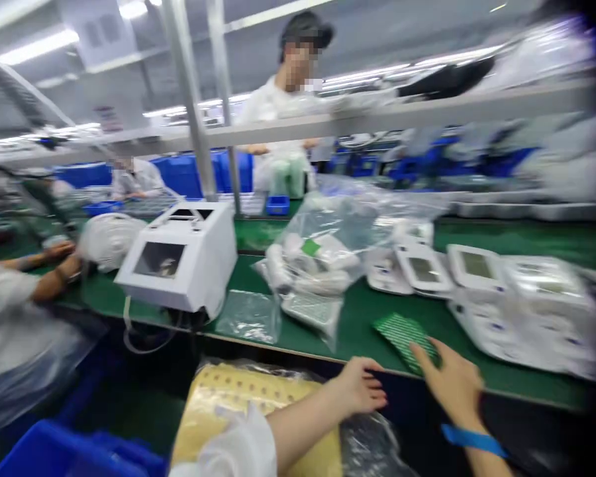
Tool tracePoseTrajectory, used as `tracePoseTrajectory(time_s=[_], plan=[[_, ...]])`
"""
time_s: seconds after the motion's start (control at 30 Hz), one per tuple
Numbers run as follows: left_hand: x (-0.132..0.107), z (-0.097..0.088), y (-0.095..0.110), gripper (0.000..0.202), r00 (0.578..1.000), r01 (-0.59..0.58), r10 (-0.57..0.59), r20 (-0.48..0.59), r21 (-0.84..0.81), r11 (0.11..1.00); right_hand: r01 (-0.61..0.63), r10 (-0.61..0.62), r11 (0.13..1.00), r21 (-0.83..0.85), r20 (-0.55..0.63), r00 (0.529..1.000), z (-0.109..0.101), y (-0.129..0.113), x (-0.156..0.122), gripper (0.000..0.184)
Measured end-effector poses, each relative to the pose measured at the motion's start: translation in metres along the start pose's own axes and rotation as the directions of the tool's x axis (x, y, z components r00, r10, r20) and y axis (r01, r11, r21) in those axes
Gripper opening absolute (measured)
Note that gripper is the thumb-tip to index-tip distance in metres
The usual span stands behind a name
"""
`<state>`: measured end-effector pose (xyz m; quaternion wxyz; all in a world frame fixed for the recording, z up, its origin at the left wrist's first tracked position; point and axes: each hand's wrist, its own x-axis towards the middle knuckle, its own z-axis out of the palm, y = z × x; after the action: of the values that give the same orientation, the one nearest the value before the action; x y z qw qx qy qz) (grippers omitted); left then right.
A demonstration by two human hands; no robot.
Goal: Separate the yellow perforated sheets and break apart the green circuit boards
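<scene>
My right hand (451,381), with a blue band at the wrist, pinches the near right corner of a green sheet with rows of pale marks (402,338) between thumb and fingers. The sheet is just over the green bench top, and its exact kind is too blurred to tell. My left hand (362,387) is in front of the bench edge, fingers loosely bent and apart, holding nothing. Right of the sheet lie several white device housings with grey display windows (477,265). Left of it is a clear plastic bag of white parts (312,271).
A white box-shaped machine (179,258) stands on the green bench (357,338), beside a flat clear bag (248,317). Below my left arm is a yellow perforated sheet in plastic (248,391). A blue bin (54,450) sits lower left. Co-workers are at the left and behind the bench.
</scene>
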<state>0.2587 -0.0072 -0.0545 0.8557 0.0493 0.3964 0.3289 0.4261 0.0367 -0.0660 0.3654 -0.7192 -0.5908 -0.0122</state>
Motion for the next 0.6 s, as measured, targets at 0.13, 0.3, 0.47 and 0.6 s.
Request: tracePoseTrajectory(time_s=[0.13,0.3,0.47,0.6], plan=[[0.025,0.002,-0.006,0.029,0.995,0.098,-0.099,0.014,0.048,0.994,0.031,-0.031,0.998,0.051,-0.009,0.999,-0.002,0.026,-0.024,0.055],[0.029,0.002,-0.009,0.032,0.977,0.108,-0.096,0.188,-0.055,0.993,0.046,-0.047,0.989,0.144,0.003,0.999,0.013,0.007,-0.05,0.049],[0.026,-0.002,-0.008,0.034,0.957,0.119,-0.063,0.282,-0.184,0.976,0.015,-0.03,0.969,0.245,0.058,0.998,0.004,-0.01,-0.071,0.044],[0.024,-0.008,-0.005,0.038,0.96,0.156,-0.104,0.26,-0.192,0.969,-0.071,0.046,0.943,0.326,0.084,0.995,-0.002,-0.022,-0.082,0.044]])
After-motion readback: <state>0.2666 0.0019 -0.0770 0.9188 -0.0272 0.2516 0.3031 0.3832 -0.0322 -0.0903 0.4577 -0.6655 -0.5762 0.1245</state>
